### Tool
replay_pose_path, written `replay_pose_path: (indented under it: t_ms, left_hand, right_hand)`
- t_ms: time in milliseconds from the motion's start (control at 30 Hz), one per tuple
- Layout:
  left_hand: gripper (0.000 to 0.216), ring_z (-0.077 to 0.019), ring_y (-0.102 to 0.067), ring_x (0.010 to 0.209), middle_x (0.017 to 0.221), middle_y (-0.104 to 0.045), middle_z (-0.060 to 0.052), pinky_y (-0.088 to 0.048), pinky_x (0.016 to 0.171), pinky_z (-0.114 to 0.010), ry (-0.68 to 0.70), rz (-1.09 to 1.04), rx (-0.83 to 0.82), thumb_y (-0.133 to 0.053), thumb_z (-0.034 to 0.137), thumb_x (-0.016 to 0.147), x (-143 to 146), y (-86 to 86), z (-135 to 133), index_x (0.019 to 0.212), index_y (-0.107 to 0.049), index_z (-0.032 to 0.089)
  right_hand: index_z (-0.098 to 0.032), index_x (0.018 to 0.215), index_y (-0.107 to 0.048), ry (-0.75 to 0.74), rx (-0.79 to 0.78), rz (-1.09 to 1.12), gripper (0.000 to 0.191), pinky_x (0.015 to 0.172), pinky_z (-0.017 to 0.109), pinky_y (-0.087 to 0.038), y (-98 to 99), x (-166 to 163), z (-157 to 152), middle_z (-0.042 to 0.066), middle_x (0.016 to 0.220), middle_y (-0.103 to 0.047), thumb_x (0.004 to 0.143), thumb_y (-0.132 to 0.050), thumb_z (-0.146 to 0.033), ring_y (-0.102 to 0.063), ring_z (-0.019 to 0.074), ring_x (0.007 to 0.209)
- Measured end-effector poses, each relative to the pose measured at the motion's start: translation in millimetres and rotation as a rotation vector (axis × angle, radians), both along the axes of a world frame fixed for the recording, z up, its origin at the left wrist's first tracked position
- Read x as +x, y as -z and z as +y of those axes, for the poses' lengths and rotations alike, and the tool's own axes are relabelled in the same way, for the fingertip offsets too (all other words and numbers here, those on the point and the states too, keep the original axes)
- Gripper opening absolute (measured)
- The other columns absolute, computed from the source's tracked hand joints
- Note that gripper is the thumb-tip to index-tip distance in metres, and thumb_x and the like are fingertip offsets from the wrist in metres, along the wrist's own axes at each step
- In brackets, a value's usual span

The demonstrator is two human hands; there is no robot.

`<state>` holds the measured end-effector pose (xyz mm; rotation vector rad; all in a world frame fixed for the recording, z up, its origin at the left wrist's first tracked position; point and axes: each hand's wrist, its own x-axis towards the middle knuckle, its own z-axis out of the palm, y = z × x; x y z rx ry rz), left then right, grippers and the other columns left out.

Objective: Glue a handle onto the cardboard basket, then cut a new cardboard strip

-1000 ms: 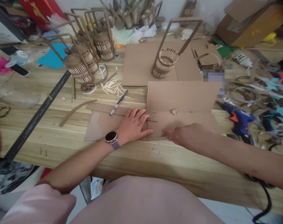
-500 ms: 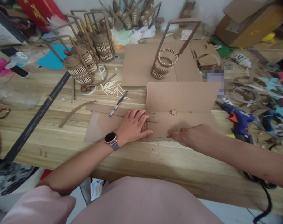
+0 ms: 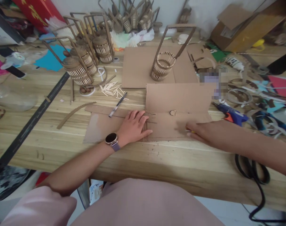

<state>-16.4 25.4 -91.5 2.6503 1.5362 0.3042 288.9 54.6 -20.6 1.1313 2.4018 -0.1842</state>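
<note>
My left hand (image 3: 134,127) lies palm down with its fingers spread, on the left part of a creased brown cardboard sheet (image 3: 164,127). It wears a watch at the wrist. My right hand (image 3: 201,130) is closed over the sheet's right part. A small yellow tool with a pale tip (image 3: 189,131) shows at its fingertips; the rest is hidden in the hand. A raised flap (image 3: 177,97) stands along the far side of the sheet. A torn cardboard scrap (image 3: 173,112) lies by the fold. Near the left fingers rests a pen (image 3: 118,104).
Behind the flap, a slatted basket with a tall handle (image 3: 163,66) stands on flat cardboard (image 3: 134,69). Several similar baskets (image 3: 78,71) stand at the left, beside loose white sticks (image 3: 112,89). A blue glue gun (image 3: 234,114) and coiled strips (image 3: 242,95) lie at the right.
My right hand has moved right and slightly up along the cardboard, and the yellow tool now shows at its fingertips. My left hand keeps its place on the sheet. The view has shifted slightly.
</note>
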Motion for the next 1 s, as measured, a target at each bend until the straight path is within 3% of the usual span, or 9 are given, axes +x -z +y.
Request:
replay_pose_path:
  t_ms: [133, 200, 400, 567, 767, 1000]
  left_hand:
    - [0.055, -0.0358, -0.041, 0.13, 0.143, -0.051, -0.016, -0.034, 0.11, -0.051, 0.001, -0.006, -0.004, -0.052, 0.055, 0.095, 0, -0.2, 0, 0.129, -0.056, 0.012]
    - [0.056, -0.0357, -0.041, 0.13, 0.144, -0.051, -0.016, -0.034, 0.111, -0.051, 0.003, 0.006, 0.0, -0.051, 0.056, 0.095, 0, -0.1, 0, 0.13, -0.055, 0.012]
    - [0.052, -0.0354, -0.042, 0.129, 0.143, -0.051, -0.016, -0.034, 0.11, -0.05, 0.002, 0.015, 0.029, -0.052, 0.054, 0.095, 0, 1.5, -1, 0.128, -0.056, 0.013]
    - [0.052, -0.0349, -0.042, 0.129, 0.142, -0.051, -0.017, -0.034, 0.11, -0.05, 0.01, -0.005, 0.029, -0.052, 0.054, 0.095, 0, 3.6, 0, 0.128, -0.056, 0.014]
    - [0.055, -0.0349, -0.041, 0.131, 0.144, -0.051, -0.016, -0.034, 0.11, -0.052, 0.005, -0.013, 0.019, -0.051, 0.057, 0.094, -1, 4.3, 0, 0.129, -0.055, 0.015]
    - [0.057, -0.035, -0.041, 0.131, 0.143, -0.051, -0.016, -0.034, 0.111, -0.051, 0.002, 0.0, -0.008, -0.052, 0.057, 0.094, -1, 1.3, 0, 0.13, -0.055, 0.013]
  right_hand:
    - [-0.02, 0.113, -0.06, -0.13, -0.022, 0.071, 0.029, 0.051, 0.027, -0.031, 0.8, -60, -16, 0.007, 0.087, -0.075, 0.101, -0.038, -0.036, -0.069, 0.0209, 0.07]
    - [-0.019, 0.11, -0.061, -0.163, 0.0, 0.068, 0.026, 0.049, 0.026, -0.029, 4.8, -82, -23, 0.006, 0.083, -0.075, 0.102, -0.04, -0.032, -0.07, 0.0203, 0.069]
    - [-0.018, 0.106, -0.064, -0.213, 0.015, 0.036, 0.023, 0.047, 0.027, -0.03, 5.7, -109, -25, 0.007, 0.078, -0.075, 0.1, -0.042, -0.022, -0.071, 0.0225, 0.067]
    - [-0.018, 0.108, -0.065, -0.221, 0.021, -0.017, 0.023, 0.048, 0.026, -0.037, 6.6, -114, -27, 0.008, 0.079, -0.075, 0.097, -0.045, -0.015, -0.072, 0.0238, 0.068]
    - [-0.02, 0.12, -0.063, -0.217, 0.016, -0.083, 0.04, 0.048, 0.027, -0.038, 4.3, -108, -27, 0.009, 0.081, -0.075, 0.087, -0.048, -0.003, -0.072, 0.0255, 0.069]
    - [-0.024, 0.108, -0.067, -0.128, 0.086, -0.041, 0.032, 0.047, 0.026, -0.028, 11.9, -52, -24, 0.006, 0.072, -0.071, 0.091, -0.045, -0.008, -0.066, 0.0214, 0.058]
